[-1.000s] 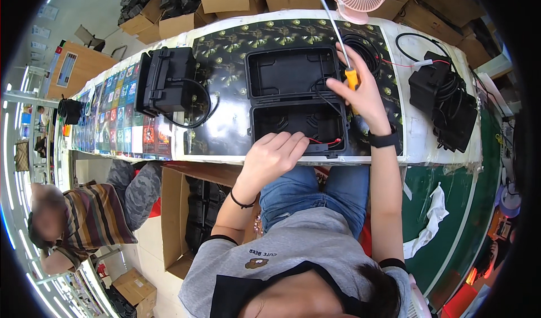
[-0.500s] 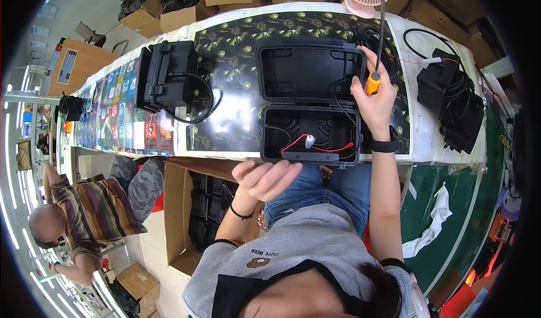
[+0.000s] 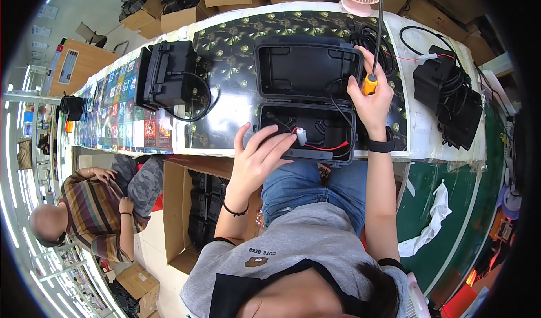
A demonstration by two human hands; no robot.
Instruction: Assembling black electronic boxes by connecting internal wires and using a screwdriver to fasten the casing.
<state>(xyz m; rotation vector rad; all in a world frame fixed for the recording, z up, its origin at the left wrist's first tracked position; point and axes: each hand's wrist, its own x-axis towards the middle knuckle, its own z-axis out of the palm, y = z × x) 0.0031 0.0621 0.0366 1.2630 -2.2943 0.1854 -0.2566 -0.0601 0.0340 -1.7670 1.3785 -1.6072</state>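
Black hinged case (image 3: pixel 307 100) lies unfolded on the surface (image 3: pixel 225 127), a white connector (image 3: pixel 301 136) on red wire (image 3: pixel 327 148) in its near half. Left hand (image 3: pixel 256 159), loosely spread, reaches over that half's left side, contact unclear; right hand (image 3: pixel 373 101) grips a yellow-handled screwdriver (image 3: pixel 369 85) beside the lid (image 3: pixel 309 71).

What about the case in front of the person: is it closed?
No, the black case lies open, a red wire showing inside.

we have a black hinged case (image 3: pixel 307 99) lying open before us, its lid (image 3: pixel 307 73) folded back on the far side; inside, nearer us, sits a white connector (image 3: pixel 301 136) with red wires (image 3: pixel 332 148). our right hand (image 3: pixel 375 103) holds a yellow-handled screwdriver (image 3: pixel 369 85), shaft pointing away.
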